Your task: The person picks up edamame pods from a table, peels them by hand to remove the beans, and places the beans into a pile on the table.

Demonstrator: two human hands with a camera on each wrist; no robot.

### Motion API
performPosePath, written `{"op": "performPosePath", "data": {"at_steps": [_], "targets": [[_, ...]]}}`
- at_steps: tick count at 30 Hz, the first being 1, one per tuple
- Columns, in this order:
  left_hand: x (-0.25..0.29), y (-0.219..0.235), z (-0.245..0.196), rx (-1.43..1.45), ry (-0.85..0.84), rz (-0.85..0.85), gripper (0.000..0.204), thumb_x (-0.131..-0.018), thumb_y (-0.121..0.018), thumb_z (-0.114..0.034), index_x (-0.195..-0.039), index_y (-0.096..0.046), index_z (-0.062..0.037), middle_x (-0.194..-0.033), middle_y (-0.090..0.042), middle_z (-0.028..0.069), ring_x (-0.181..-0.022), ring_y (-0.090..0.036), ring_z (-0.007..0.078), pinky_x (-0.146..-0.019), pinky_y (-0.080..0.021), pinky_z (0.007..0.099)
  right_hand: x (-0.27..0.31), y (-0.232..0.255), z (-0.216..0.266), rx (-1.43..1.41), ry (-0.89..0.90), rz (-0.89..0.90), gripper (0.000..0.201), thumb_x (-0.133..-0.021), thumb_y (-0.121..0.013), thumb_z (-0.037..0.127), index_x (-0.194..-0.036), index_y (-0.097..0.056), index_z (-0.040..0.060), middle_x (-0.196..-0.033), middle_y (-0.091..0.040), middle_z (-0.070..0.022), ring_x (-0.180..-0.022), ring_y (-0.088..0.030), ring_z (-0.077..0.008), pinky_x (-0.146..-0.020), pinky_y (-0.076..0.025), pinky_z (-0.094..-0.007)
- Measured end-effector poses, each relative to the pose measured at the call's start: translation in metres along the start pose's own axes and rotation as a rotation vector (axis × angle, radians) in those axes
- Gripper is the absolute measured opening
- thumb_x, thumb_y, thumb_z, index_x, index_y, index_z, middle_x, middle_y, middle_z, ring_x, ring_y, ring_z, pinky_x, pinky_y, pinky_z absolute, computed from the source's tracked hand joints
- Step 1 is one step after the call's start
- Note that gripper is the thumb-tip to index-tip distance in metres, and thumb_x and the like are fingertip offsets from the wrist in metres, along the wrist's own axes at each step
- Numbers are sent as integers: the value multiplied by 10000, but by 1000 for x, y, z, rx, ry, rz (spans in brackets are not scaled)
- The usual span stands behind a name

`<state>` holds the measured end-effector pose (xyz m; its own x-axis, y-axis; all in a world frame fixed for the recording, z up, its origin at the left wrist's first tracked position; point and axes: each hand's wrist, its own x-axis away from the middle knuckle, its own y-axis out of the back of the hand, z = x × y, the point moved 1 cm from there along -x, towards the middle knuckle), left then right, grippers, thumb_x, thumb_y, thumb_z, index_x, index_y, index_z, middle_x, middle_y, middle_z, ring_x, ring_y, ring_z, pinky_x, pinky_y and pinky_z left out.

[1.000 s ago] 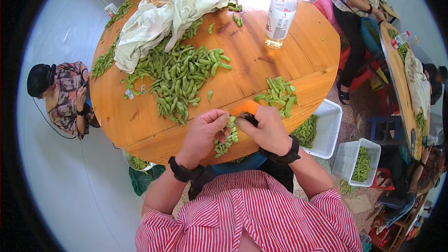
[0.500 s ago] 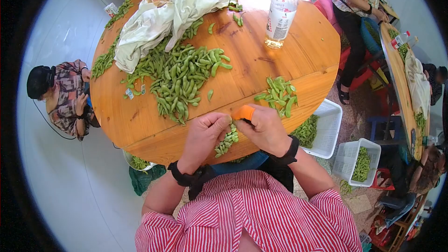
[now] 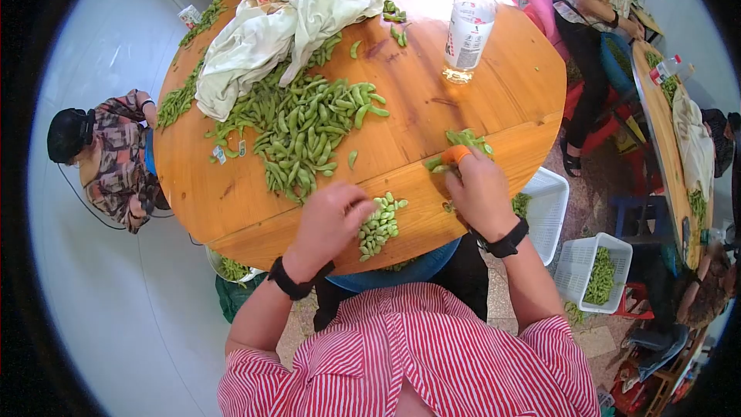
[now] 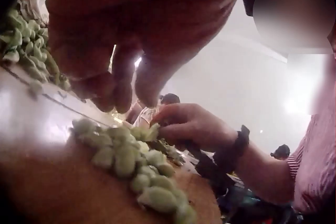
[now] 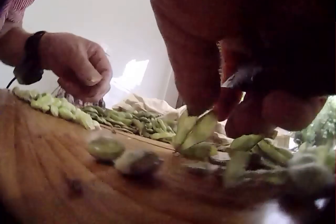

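Pale green shelled beans (image 3: 378, 225) lie heaped near the table's front edge. My left hand (image 3: 329, 220) hovers just left of them. In the left wrist view its fingers (image 4: 149, 79) are loosely bent, with gaps and no bean between them. My right hand (image 3: 480, 191), an orange cover (image 3: 455, 154) on one finger, reaches down to a small pile of green pods (image 3: 468, 139) at the right. A split pod (image 5: 195, 132) stands upright against its fingertips in the right wrist view, and something shiny (image 5: 241, 77) glints under the palm; I cannot tell whether the hand grips the pod.
A large heap of bean pods (image 3: 301, 135) spreads beyond my left hand, partly under a pale cloth (image 3: 289, 23). A clear bottle (image 3: 469, 31) stands at the back right of the wooden table (image 3: 417, 108). White crates (image 3: 567, 262) with pods stand right; other people (image 3: 104, 147) sit around.
My hands were together above the shelled beans and have parted. The right has moved right to the small pile of pods; the left has drawn slightly left, uncovering the beans.
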<state>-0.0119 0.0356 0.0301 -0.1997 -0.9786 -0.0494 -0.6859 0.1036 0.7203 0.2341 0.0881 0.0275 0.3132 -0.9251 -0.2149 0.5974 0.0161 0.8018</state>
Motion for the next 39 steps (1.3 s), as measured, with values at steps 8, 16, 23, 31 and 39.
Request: {"op": "performPosePath", "data": {"at_steps": [8,16,23,31,39], "targets": [[-49,-1,28,-349,-2,-205,170,-858,-665,-152,-946,-629,-11,-911,-654,177,-822,-633,365,-726,-506,418,7,0,11,-2,-49,-44,197,-839,-602,65,-1022,-587,-5,-925,-597,-221,-891,-600,-415,-736,-496,-488],[-34,-6,18,-287,-1,-176,140,-858,-655,-119,-886,-584,-2,-839,-652,143,-774,-644,313,-693,-497,393,12,-24,26,-293,88,44,186,-860,-570,44,-1038,-617,13,-840,-632,-230,-801,-631,-402,-682,-499,-449],[-19,-12,-1,246,79,-97,147,-884,-620,-87,-971,-593,28,-778,-639,91,-662,-601,154,-608,-476,288,12,-31,26,-283,33,62,219,-868,-577,56,-1076,-619,7,-770,-623,-245,-759,-641,-395,-635,-492,-448],[-63,-13,-31,611,94,188,258,-898,-588,-65,-1138,-588,32,-991,-680,125,-838,-666,157,-719,-534,283,19,-16,18,-253,-21,33,197,-869,-577,61,-1050,-630,2,-761,-612,-248,-747,-625,-415,-641,-482,-442],[-120,4,32,-436,-88,-195,205,-841,-656,-118,-996,-583,-7,-970,-632,194,-851,-644,383,-730,-525,454,22,-13,13,-293,-76,47,189,-862,-578,51,-1035,-632,-1,-781,-617,-256,-763,-627,-417,-651,-484,-450]]}}
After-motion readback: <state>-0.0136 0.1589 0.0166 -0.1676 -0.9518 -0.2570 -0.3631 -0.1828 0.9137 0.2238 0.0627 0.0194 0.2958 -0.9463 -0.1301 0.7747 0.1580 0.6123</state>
